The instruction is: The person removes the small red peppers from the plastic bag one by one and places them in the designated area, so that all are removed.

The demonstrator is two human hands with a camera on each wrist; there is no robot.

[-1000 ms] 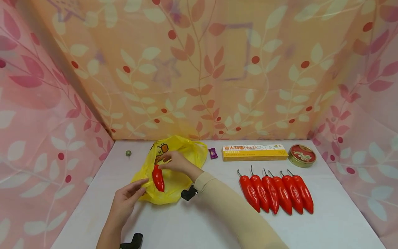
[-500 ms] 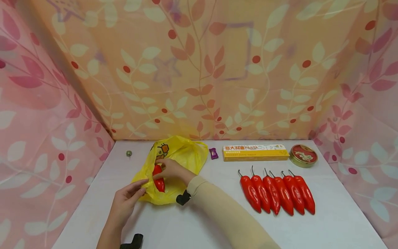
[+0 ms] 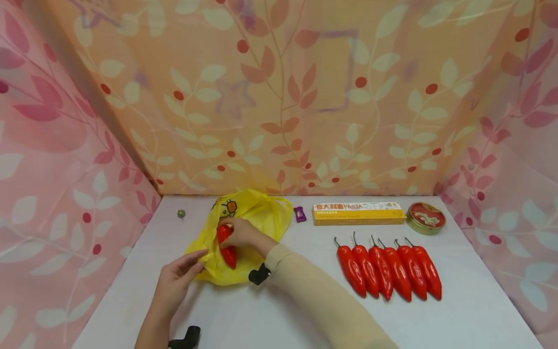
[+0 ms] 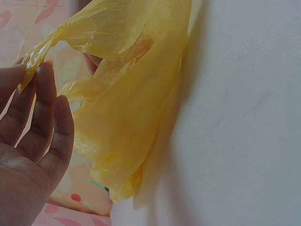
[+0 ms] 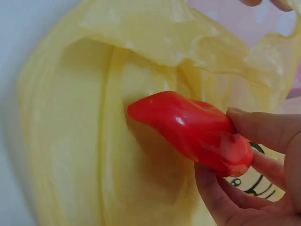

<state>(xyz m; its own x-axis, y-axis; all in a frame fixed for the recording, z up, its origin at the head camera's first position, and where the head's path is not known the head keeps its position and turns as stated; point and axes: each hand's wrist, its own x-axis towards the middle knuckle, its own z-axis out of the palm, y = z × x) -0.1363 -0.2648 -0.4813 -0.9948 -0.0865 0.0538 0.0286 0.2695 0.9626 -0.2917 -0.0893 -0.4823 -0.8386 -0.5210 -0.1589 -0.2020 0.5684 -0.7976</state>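
A yellow plastic bag [image 3: 257, 218] with a cartoon print lies at the table's back left. My right hand [image 3: 244, 236] pinches a glossy red chili pepper [image 3: 226, 244] by its stem end at the bag's mouth; in the right wrist view the pepper [image 5: 193, 132] points into the open yellow bag [image 5: 84, 141]. My left hand [image 3: 176, 278] pinches the bag's near edge between thumb and fingers; the left wrist view shows that hand [image 4: 33, 141] holding the bag's rim [image 4: 37, 52] up.
Several red peppers [image 3: 388, 269] lie in a row on the white table [image 3: 471, 310] to the right. Behind them are a yellow pasta box [image 3: 358, 213], a round tin [image 3: 425, 218], a small purple packet [image 3: 299, 214] and a small dark nut [image 3: 180, 213].
My right hand has drawn back toward me and turned the pepper, which now sits lower inside the bag's mouth. The left hand has kept its hold on the bag's edge.
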